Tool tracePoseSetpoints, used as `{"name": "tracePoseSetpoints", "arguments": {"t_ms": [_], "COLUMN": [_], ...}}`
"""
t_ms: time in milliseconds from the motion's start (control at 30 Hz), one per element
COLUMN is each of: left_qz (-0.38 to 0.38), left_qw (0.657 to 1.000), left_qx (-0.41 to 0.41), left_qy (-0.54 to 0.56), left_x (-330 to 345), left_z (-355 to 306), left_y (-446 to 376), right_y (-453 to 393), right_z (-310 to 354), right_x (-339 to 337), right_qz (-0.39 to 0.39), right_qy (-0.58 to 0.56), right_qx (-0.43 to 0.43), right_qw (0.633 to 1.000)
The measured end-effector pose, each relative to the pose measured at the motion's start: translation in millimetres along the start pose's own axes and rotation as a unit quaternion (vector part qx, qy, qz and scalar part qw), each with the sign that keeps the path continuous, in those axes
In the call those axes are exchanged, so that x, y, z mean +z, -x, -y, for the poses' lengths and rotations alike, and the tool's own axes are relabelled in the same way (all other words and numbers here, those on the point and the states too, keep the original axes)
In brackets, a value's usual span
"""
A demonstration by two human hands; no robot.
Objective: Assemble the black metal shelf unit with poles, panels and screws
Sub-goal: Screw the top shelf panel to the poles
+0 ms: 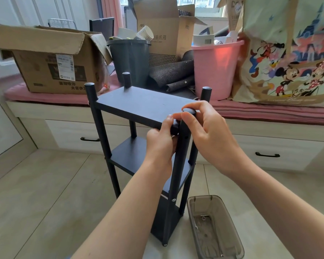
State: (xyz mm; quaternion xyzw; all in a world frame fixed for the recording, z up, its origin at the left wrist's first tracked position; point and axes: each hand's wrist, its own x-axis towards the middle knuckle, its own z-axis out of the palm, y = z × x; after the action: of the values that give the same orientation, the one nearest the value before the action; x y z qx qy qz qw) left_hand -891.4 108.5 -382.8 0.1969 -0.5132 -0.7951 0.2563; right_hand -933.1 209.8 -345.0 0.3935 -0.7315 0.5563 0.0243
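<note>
I see the black shelf unit (144, 146) standing upright on the tiled floor (45, 193), just in front of the window bench (269, 116). My right hand (211, 131) has its grip curled round the capped top of the near right pole (182, 156). My left hand (161, 141) pinches the near corner of the top panel (138, 105) against that pole. A clear plastic tray (215, 228) sits just beside the unit's foot; open floor lies to the left.
</note>
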Motion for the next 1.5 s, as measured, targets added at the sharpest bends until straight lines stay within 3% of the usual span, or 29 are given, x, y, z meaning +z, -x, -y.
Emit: {"name": "tracePoseSetpoints", "arguments": {"t_ms": [167, 467, 1000, 1300, 1500], "left_qz": [0.027, 0.005, -0.027, 0.026, 0.054], "left_qw": [1.0, 1.0, 0.999, 0.999, 0.996], "left_qx": [0.003, 0.013, -0.009, 0.002, 0.007], "left_qy": [-0.003, 0.019, 0.018, 0.031, 0.077], "left_x": [0.5, 0.1, -7.7, -7.7, 1.0], "left_z": [2.7, 7.7, 5.7, 1.7, 5.6], "left_y": [1.2, 5.1, 9.5, 13.2, 9.1], "right_y": [2.7, -1.7, 0.4, -1.0, 10.2], "right_z": [-3.7, -5.8, -0.4, -0.6, -25.9], "right_x": [-1.2, -4.7, 3.6, -7.7, -41.6], "right_qz": [-0.02, -0.055, -0.037, 0.0, 0.001], "right_qy": [0.003, 0.022, 0.034, -0.025, 0.011], "right_qx": [-0.014, -0.049, -0.048, -0.003, 0.025], "right_qw": [1.0, 0.997, 0.998, 1.0, 1.0]}}
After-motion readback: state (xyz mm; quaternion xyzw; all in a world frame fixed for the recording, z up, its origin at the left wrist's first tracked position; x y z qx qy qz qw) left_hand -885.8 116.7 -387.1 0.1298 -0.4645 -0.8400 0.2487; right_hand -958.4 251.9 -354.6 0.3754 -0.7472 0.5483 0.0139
